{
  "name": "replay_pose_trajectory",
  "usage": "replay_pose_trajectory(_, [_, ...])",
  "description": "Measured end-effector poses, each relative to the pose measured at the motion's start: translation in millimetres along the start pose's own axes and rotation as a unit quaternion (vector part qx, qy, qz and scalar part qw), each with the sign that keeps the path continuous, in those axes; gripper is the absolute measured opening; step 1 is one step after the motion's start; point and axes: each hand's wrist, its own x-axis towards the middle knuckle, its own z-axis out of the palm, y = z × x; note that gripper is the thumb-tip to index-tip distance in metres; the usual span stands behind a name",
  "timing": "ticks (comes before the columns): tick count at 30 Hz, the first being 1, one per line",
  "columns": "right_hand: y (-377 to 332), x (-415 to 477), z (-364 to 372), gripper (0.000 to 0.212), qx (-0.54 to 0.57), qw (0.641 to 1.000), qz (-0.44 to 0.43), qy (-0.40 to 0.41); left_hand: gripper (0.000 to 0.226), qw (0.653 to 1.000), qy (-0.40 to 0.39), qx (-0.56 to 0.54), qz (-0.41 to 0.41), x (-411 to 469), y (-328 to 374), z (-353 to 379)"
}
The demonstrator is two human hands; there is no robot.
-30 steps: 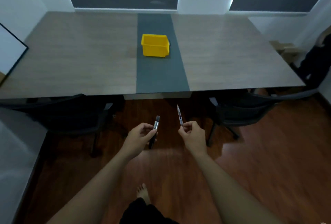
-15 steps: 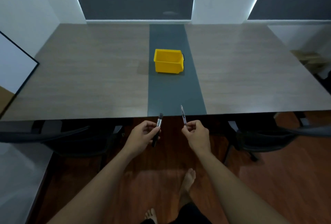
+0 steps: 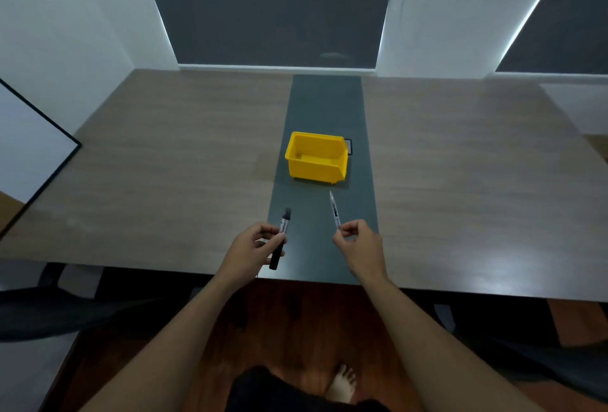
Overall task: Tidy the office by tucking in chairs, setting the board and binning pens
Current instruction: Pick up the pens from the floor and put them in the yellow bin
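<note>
A yellow bin [image 3: 316, 157] stands open and looks empty on the dark centre strip of the long wooden table [image 3: 164, 161]. My left hand [image 3: 251, 247] grips a thick black marker [image 3: 282, 234], tip pointing up and away. My right hand [image 3: 358, 242] pinches a thin pen [image 3: 334, 209] by its lower end, its tip angled toward the bin. Both hands hover over the table's near edge, short of the bin. A white board with a black frame [image 3: 29, 148] leans at the far left.
Dark office chairs sit under the table's near edge, one at the left [image 3: 49, 309] and one at the right [image 3: 513, 339]. Wooden floor and my bare foot [image 3: 342, 385] show below. Walls and dark window blinds close off the far side.
I have stepped closer to the table. Both hands, still holding the marker and the pen, have moved forward from over the floor to over the table's near edge.
</note>
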Motion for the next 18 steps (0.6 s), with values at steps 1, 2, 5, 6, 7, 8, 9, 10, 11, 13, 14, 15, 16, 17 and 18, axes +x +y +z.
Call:
replay_pose_trajectory(1, [-0.4, 12.4, -1.4, 0.011, 0.002, 1.0, 0.001, -0.004, 0.015, 1.0, 0.005, 0.001, -0.001, 11.1, 4.0, 2.0])
replay_pose_trajectory(2, [-0.4, 23.5, -2.3, 0.012, 0.004, 1.0, 0.001, -0.009, 0.017, 1.0, 0.007, 0.002, -0.002, 21.2, 9.0, 3.5])
replay_pose_trajectory(5, [-1.4, 53.4, -1.8, 0.012, 0.002, 1.0, 0.001, -0.011, 0.018, 1.0, 0.009, 0.008, -0.002, 52.3, 22.2, 3.7])
replay_pose_trajectory(6, [-2.2, 63.7, -0.4, 0.012, 0.001, 1.0, 0.002, -0.008, 0.018, 1.0, 0.011, 0.008, -0.001, 63.6, 26.9, 3.0])
replay_pose_trajectory(7, [-3.2, 74.6, 1.7, 0.012, 0.0, 1.0, 0.005, -0.007, 0.018, 1.0, 0.014, 0.008, 0.0, 76.0, 30.3, 1.4])
replay_pose_trajectory(8, [-5.0, 85.8, 4.4, 0.012, -0.001, 1.0, 0.008, -0.008, 0.016, 1.0, 0.016, 0.01, 0.002, 88.8, 34.1, -0.6])
replay_pose_trajectory(9, [-6.8, 97.8, 7.7, 0.013, -0.003, 1.0, 0.011, -0.008, 0.015, 1.0, 0.016, 0.014, 0.005, 102.8, 37.5, -3.4])
replay_pose_trajectory(10, [-9.2, 109.8, 11.1, 0.013, -0.004, 1.0, 0.012, -0.009, 0.014, 1.0, 0.013, 0.017, 0.009, 117.0, 40.7, -6.4])
replay_pose_trajectory(11, [-12.5, 121.3, 14.6, 0.012, -0.005, 1.0, 0.012, -0.01, 0.014, 1.0, 0.01, 0.021, 0.012, 130.8, 43.1, -9.7])
replay_pose_trajectory(13, [-20.8, 142.7, 21.3, 0.012, -0.011, 1.0, 0.008, -0.008, 0.014, 0.999, 0.004, 0.034, 0.018, 158.1, 47.7, -15.6])
replay_pose_trajectory(14, [-25.0, 153.0, 24.2, 0.012, -0.013, 1.0, 0.01, -0.007, 0.014, 0.999, -0.001, 0.04, 0.018, 171.4, 49.8, -18.5])
replay_pose_trajectory(15, [-28.3, 162.8, 26.7, 0.012, -0.019, 1.0, 0.011, -0.008, 0.013, 0.999, -0.005, 0.046, 0.017, 185.4, 50.4, -21.8])
replay_pose_trajectory(16, [-31.1, 172.7, 29.5, 0.012, -0.03, 0.999, 0.009, -0.014, 0.012, 0.998, -0.009, 0.051, 0.019, 199.2, 51.8, -25.0])
replay_pose_trajectory(17, [-33.7, 182.7, 31.9, 0.012, -0.049, 0.999, 0.004, -0.023, 0.012, 0.998, -0.012, 0.058, 0.022, 214.1, 52.3, -28.5])
replay_pose_trajectory(18, [-35.9, 194.0, 34.0, 0.012, -0.068, 0.997, -0.002, -0.027, 0.012, 0.998, -0.015, 0.063, 0.024, 229.3, 52.3, -32.5])
